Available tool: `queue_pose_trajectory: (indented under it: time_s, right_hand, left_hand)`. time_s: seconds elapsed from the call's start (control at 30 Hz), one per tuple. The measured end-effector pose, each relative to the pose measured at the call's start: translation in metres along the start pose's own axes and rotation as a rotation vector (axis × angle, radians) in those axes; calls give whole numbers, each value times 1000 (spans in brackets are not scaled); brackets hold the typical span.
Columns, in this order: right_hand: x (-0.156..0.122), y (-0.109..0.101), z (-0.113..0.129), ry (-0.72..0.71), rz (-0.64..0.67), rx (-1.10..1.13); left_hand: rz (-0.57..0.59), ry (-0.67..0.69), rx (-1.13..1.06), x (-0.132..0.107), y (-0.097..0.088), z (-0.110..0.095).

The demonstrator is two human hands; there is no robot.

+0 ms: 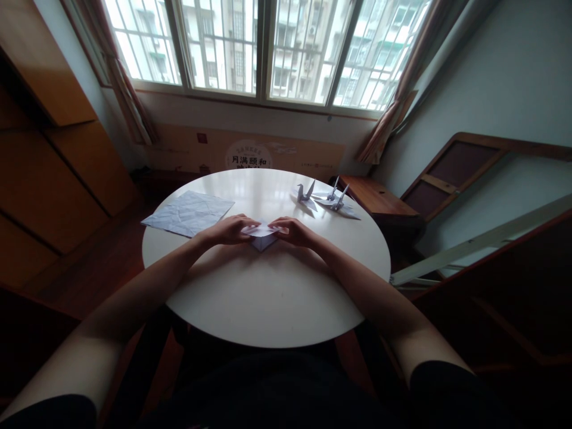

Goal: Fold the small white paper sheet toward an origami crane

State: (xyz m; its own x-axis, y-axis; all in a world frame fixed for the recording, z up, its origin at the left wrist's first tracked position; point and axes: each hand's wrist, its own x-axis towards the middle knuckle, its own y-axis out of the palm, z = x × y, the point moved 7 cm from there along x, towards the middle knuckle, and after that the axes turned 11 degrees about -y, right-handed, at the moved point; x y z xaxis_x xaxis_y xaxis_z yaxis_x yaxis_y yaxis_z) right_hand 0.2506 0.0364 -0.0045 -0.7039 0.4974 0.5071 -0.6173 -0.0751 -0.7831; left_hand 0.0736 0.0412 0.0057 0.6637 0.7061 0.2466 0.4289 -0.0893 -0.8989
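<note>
A small piece of folded paper (262,238) lies near the middle of the round white table (268,304), its lower corner pointing toward me. My left hand (230,229) grips its left side, fingers curled over the edge. On the opposite side, my right hand (295,231) pinches the paper between thumb and fingers. A pale upper flap of the paper shows between the hands; the fingers partly hide both sides.
Creased sheets of paper (190,213) lie at the table's left. Several folded paper cranes (306,192) stand at the back right. Beyond are a wooden stool (375,196), a barred window (263,47) and orange cabinets (89,161).
</note>
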Motion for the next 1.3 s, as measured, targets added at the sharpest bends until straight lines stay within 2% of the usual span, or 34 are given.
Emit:
queue_pose_trajectory:
  time_s: [0.1, 0.3, 0.37, 0.5, 0.57, 0.67, 0.77, 0.83, 0.93, 1.03, 1.2, 1.3]
  right_hand:
    - [1, 3, -1, 17, -6, -25]
    - [2, 2, 1, 99, -70, -30]
    - [2, -1, -1, 140, -102, 49]
    - [3, -4, -4, 189, -117, 237]
    - [3, -5, -6, 216, -109, 284]
    - [3, -4, -7, 246, -105, 327]
    - [3, -4, -8, 285, -118, 339]
    - [3, -5, -8, 307, -129, 307]
    - [2, -7, -9, 331, -143, 217]
    - [-1, -11, -14, 393, -206, 165]
    - [-9, -17, -23, 505, -369, 188]
    - [-12, -17, -25, 585, -420, 321]
  left_hand:
    - [-48, -17, 37, 1, 2, 3]
    - [-113, -55, 97, 4, 0, -4]
    - [-96, -83, 11, 5, 1, -4]
    - [13, -80, -326, 8, 7, -2]
    - [6, -75, -369, 9, 7, -2]
    - [-148, -50, -279, 6, -5, -8]
    - [-295, 36, -155, 0, -20, -24]
    - [-287, 97, -97, -3, -23, -36]
    - [-179, 218, -74, -7, -17, -55]
    - [-180, 252, 24, -10, -9, -65]
    - [-222, 234, 135, -6, 3, -61]
    - [-203, 245, 140, -4, 6, -57]
